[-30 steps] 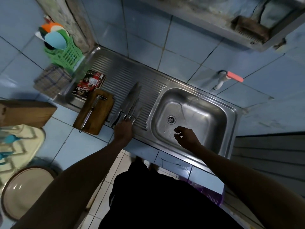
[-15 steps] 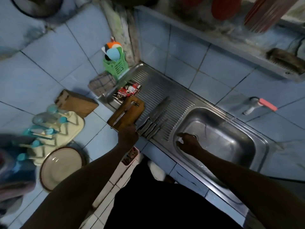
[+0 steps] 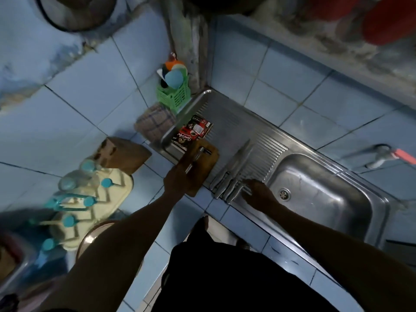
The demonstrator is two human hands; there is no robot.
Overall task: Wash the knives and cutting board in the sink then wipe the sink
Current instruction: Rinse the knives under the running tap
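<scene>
Wooden cutting board (image 3: 201,166) sits at the near-left end of the steel drainboard (image 3: 234,124), overhanging the counter edge; left hand (image 3: 176,180) is on its near-left corner, fingers over the edge, looks like a grip but the fingers are too dark and blurred to confirm. Metal peeler-type tool (image 3: 197,158) lies on top of the board, just beyond that hand. Right hand (image 3: 258,194) is down on the handle ends of the knives (image 3: 234,174), fingers reaching over them; cannot tell if any handle is actually clasped or only touched. Knives lie side by side on the ribbed part of the drainboard, between board and sink basin (image 3: 319,194), blades pointing away toward the wall, handles at the front edge. Basin is to the right, drain (image 3: 284,194) visible near the right wrist. Tap (image 3: 382,156) with red handle on the wall beyond the basin. Red packet (image 3: 193,131) lies on the drainboard past the board. Green basket (image 3: 174,96) holding sponges stands in the corner, folded checked cloth (image 3: 155,123) just beside it. Wooden knife block (image 3: 122,154) on the left counter, cream drying rack (image 3: 90,203) nearer.
</scene>
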